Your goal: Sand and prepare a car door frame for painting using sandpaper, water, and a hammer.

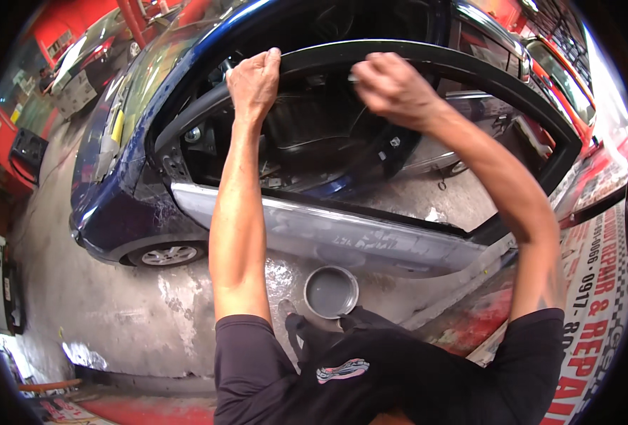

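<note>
Directly ahead of me an open car door [371, 241] has a black window frame [321, 53] and a grey, patchy lower panel. My left hand [254, 79] is closed over the top edge of that frame, toward its front end. My right hand [392, 88] is raised farther right, just below the frame's upper edge, and smeared by motion. Its fingers are curled closed; what they hold, if anything, cannot be made out. Whether it touches the frame is unclear. Through the window opening the dark car interior shows.
A bucket [332, 292] of greyish liquid stands on the concrete floor by my feet. The dark blue car body [133, 205] is on the left. A printed banner [583, 304] lines the right side. Other vehicles, including a red car [561, 81], stand behind.
</note>
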`<action>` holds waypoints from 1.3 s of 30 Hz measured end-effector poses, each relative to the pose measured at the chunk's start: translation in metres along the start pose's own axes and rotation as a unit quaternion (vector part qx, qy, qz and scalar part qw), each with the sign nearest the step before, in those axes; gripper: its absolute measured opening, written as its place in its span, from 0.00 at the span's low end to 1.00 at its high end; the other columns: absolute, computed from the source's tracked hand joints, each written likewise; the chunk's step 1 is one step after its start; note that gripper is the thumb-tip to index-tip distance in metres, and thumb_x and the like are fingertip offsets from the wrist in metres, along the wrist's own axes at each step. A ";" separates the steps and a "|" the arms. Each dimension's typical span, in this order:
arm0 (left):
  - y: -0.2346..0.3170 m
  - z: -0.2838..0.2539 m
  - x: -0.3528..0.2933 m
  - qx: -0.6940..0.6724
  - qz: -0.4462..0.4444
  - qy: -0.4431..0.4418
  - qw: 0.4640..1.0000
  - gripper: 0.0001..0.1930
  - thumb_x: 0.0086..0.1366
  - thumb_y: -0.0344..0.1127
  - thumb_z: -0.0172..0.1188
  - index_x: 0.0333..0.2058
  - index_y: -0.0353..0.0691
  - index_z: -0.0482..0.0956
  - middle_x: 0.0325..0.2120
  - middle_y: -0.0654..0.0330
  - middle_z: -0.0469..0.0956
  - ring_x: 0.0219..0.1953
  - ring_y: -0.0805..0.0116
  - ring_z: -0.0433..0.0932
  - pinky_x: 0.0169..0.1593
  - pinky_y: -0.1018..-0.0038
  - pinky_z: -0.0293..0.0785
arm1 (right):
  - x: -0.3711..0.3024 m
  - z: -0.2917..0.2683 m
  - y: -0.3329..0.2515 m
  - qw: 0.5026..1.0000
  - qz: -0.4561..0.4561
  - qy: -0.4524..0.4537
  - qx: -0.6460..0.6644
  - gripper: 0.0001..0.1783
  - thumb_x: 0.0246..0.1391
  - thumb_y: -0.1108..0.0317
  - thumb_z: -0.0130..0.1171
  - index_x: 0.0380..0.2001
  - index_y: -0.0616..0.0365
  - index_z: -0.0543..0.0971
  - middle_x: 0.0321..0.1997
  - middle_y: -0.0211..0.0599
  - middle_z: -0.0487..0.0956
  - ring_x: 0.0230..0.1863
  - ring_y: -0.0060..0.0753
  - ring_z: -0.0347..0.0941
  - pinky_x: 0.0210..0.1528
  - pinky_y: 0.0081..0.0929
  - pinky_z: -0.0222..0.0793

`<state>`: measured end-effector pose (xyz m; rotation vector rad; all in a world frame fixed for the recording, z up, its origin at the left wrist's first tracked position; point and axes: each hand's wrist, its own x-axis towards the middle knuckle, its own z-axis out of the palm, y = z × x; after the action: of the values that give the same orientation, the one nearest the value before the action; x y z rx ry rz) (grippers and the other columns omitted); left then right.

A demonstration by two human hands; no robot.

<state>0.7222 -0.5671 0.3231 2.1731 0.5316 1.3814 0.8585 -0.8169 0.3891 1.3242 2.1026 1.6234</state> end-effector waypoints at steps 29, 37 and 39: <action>-0.010 -0.020 -0.002 -0.072 0.014 -0.061 0.995 0.30 0.79 0.53 0.46 0.27 0.35 0.81 0.25 0.41 0.81 0.33 0.36 0.81 0.43 0.48 0.71 | 0.060 -0.004 -0.029 0.996 -0.003 -0.034 0.077 0.11 0.44 0.67 0.66 0.33 0.58 0.85 0.38 0.34 0.76 0.43 0.34 0.76 0.42 0.33 0.74; -0.010 -0.023 0.001 -0.035 0.009 -0.087 0.996 0.27 0.78 0.54 0.52 0.28 0.36 0.80 0.24 0.42 0.80 0.33 0.38 0.81 0.39 0.49 0.71 | -0.042 -0.075 0.020 0.990 0.074 -0.107 -0.059 0.23 0.49 0.72 0.65 0.50 0.69 0.82 0.45 0.43 0.81 0.43 0.39 0.78 0.42 0.35 0.76; -0.008 -0.020 -0.002 -0.057 0.044 -0.050 0.996 0.26 0.78 0.53 0.53 0.29 0.36 0.80 0.24 0.44 0.80 0.33 0.39 0.82 0.38 0.49 0.72 | -0.051 -0.076 0.027 0.989 0.053 -0.128 -0.058 0.24 0.49 0.71 0.64 0.51 0.69 0.82 0.47 0.44 0.80 0.43 0.40 0.77 0.42 0.35 0.75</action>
<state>0.7027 -0.5583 0.3240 2.1808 0.3160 1.3071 0.8567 -0.9056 0.4235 1.5352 1.7917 1.4972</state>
